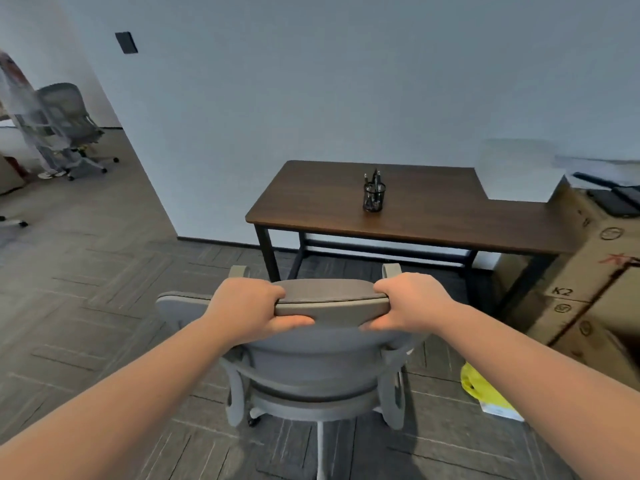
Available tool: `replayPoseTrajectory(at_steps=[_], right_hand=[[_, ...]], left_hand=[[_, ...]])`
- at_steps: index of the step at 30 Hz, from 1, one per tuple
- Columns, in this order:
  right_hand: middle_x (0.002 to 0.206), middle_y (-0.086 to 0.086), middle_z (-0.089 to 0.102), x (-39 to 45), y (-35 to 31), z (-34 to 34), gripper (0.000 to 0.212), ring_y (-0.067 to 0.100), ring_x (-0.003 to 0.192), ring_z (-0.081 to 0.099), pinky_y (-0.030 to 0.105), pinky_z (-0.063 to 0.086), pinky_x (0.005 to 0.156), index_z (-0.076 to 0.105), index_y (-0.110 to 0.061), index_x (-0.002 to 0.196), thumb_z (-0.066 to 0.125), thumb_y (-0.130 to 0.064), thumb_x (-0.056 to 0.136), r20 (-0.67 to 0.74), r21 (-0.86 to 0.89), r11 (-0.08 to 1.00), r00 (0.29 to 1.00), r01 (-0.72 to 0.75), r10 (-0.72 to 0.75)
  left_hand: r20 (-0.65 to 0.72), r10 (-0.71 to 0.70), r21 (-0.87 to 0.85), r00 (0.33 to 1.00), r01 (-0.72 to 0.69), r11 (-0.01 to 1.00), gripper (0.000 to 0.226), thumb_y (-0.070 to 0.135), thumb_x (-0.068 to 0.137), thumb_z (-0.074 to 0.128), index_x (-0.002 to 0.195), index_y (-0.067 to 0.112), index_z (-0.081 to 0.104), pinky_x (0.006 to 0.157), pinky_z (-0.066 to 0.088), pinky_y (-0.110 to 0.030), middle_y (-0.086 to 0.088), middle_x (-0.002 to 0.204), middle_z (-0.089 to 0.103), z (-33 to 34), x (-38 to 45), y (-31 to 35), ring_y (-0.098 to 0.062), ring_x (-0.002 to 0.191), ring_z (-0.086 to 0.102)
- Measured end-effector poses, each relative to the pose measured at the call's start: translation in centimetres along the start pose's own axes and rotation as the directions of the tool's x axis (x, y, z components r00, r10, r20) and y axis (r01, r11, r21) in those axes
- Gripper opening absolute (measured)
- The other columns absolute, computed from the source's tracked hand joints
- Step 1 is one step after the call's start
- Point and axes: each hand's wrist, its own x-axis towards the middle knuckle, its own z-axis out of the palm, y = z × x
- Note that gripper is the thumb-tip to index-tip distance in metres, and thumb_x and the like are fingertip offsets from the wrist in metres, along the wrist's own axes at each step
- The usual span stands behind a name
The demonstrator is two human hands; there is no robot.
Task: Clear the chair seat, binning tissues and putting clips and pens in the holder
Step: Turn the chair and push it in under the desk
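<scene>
brown desk (433, 202) 12 o'clock | cardboard boxes (595, 271) 3 o'clock | yellow bag (485, 389) 4 o'clock | second office chair (69, 123) 10 o'clock

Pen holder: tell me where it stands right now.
In the head view the pen holder stands upright near the middle of the brown desk, beyond the grey chair and well left of the cardboard boxes.
</scene>
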Motion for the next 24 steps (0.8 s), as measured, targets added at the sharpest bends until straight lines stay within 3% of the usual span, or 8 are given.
replayPoseTrajectory(at_steps=[3,7,11,14,19,24], right_hand=[[0.073,-0.008,0.053,-0.8,2.4,0.1,0.047,0.019,0.077,0.055,0.03,0.041,0.061,0.05,-0.024,0.076,0.059,-0.07,0.071,-0.012,-0.021,0.998,0.998,-0.057,0.057],[0.075,-0.008,0.054,-1.5,4.6,0.2,0.046,0.018,0.075,0.053,0.029,0.039,0.06,0.049,-0.025,0.077,0.059,-0.07,0.071,-0.049,-0.023,0.993,0.992,-0.117,0.116],[0.08,-0.01,0.06,-1.2,7.5,-0.2,0.048,0.018,0.082,0.059,0.029,0.039,0.06,0.058,-0.026,0.085,0.06,-0.071,0.068,-0.058,0.011,0.985,0.984,-0.17,0.17],[0.072,-0.013,0.052,-1.1,9.4,-0.7,0.042,0.015,0.075,0.053,0.028,0.036,0.058,0.051,-0.031,0.076,0.061,-0.071,0.068,-0.036,0.025,0.981,0.98,-0.193,0.194],[0.065,-0.014,0.046,-1.2,11.4,-1.1,0.045,0.014,0.073,0.051,0.025,0.033,0.051,0.036,-0.035,0.061,0.061,-0.072,0.069,-0.015,0.016,0.974,0.974,-0.227,0.227],[0.075,-0.011,0.058,-1.0,13.6,-1.4,0.047,0.012,0.076,0.058,0.028,0.046,0.059,0.059,-0.029,0.082,0.061,-0.073,0.067,-0.031,0.048,0.965,0.965,-0.258,0.26]], left_hand=[[0.011,0.042,-0.007,0.999,-0.042,0.999,0.074,0.09,0.053,0.0,0.057,0.025,0.034,0.044,0.03,-0.023,0.008,0.058,0.048,-0.1,2.6,1.5,-0.011,0.054,0.047],[-0.002,0.075,-0.003,0.997,-0.075,0.997,0.078,0.091,0.05,0.0,0.06,0.024,0.038,0.046,0.034,-0.025,0.006,0.063,0.054,0.1,5.7,2.7,-0.013,0.058,0.052],[-0.002,0.105,-0.002,0.994,-0.105,0.994,0.081,0.09,0.051,0.002,0.063,0.021,0.042,0.049,0.036,-0.028,0.006,0.059,0.048,-0.3,8.9,3.8,-0.016,0.058,0.051],[-0.002,0.139,0.016,0.99,-0.139,0.99,0.078,0.09,0.054,0.005,0.062,0.021,0.04,0.046,0.029,-0.027,0.006,0.056,0.044,-0.7,11.1,4.5,-0.016,0.056,0.048],[0.008,0.153,0.013,0.988,-0.153,0.988,0.073,0.088,0.065,0.018,0.064,0.02,0.042,0.053,0.043,-0.031,0.004,0.061,0.053,-0.6,13.6,5.4,-0.017,0.06,0.058],[-0.022,0.167,-0.018,0.986,-0.168,0.986,0.074,0.09,0.06,0.013,0.059,0.021,0.038,0.052,0.044,-0.03,0.003,0.062,0.056,-0.6,15.8,6.4,-0.016,0.061,0.058]])
